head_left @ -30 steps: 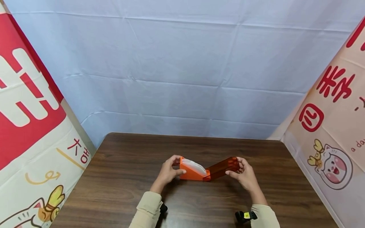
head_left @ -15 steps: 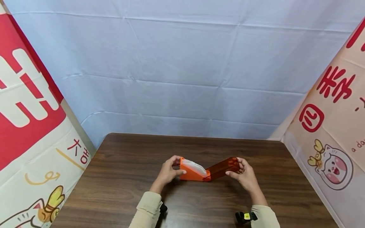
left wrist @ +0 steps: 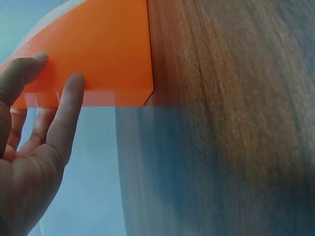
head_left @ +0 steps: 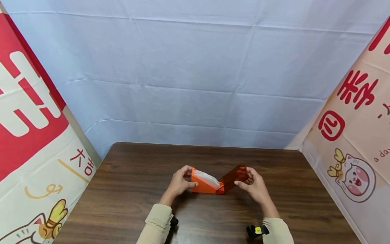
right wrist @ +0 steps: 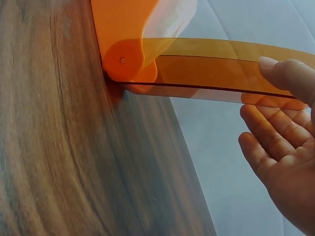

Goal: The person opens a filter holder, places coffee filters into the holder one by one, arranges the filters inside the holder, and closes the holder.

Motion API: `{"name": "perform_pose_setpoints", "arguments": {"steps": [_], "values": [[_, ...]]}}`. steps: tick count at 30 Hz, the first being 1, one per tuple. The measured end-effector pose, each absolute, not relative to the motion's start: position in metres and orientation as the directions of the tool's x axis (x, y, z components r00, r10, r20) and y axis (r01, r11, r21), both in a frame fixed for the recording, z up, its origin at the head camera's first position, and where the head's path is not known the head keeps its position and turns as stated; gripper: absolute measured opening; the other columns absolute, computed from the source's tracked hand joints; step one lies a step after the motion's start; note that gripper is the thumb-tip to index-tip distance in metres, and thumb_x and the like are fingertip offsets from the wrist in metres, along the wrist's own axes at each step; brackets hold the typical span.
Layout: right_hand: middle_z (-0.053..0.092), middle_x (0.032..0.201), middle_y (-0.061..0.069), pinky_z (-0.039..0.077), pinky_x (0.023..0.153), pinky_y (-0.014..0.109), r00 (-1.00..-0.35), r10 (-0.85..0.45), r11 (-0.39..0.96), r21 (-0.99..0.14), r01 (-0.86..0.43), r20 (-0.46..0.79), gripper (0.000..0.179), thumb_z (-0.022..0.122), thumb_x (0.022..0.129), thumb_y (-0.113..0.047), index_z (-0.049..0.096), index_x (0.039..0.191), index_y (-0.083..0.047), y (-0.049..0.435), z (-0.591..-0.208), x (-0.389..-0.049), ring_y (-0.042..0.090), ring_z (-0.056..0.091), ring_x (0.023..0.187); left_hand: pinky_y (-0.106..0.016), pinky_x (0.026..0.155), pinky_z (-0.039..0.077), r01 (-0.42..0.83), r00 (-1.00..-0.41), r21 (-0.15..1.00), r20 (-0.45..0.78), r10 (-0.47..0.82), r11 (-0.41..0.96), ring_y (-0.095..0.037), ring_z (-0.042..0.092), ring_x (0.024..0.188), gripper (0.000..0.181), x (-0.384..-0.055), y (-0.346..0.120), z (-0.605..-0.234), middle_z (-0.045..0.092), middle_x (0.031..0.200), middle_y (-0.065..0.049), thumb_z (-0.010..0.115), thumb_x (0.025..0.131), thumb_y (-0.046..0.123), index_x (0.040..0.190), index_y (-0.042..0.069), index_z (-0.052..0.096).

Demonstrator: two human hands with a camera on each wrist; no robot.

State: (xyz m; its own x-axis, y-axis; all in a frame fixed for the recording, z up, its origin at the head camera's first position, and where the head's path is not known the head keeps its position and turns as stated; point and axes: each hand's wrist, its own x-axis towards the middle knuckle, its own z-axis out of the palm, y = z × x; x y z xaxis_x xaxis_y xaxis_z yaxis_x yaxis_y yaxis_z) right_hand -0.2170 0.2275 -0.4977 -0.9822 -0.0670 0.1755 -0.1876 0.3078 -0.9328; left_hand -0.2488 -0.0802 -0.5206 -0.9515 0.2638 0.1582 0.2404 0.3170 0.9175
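An orange disc case stands on the table near its middle, white rounded sleeves packed upright inside. Its see-through amber lid is swung out to the right and slants upward from the low hinge. My left hand grips the case's tall left end, thumb on the near face. In the left wrist view, fingers of that hand show at the orange wall. My right hand pinches the lid's free end, thumb on one side and fingers seen through the plastic.
The brown wooden table has its far edge by a pale blue cloth backdrop. Printed cloths with red lettering hang at the left and right. Both sleeved wrists wear black camera mounts.
The right hand has moved left, tilting the lid up more steeply toward the case. The left hand and the case base have hardly moved.
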Motion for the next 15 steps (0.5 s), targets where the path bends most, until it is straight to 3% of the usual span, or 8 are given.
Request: {"name": "perform_pose_setpoints", "arguments": {"steps": [15], "values": [[0.061, 0.111, 0.018, 0.047, 0.083, 0.024, -0.980, -0.095, 0.241, -0.951, -0.193, 0.175, 0.047, 0.075, 0.078, -0.007, 0.054, 0.118, 0.003, 0.204, -0.497, -0.222, 0.016, 0.059, 0.096, -0.028, 0.067, 0.051, 0.212, -0.958, 0.931, 0.138, 0.251, 0.297, -0.020, 0.059, 0.086, 0.041, -0.245, -0.078, -0.513, 0.063, 0.092, -0.002, 0.080, 0.069, 0.000, 0.102, 0.008, 0.059]]}}
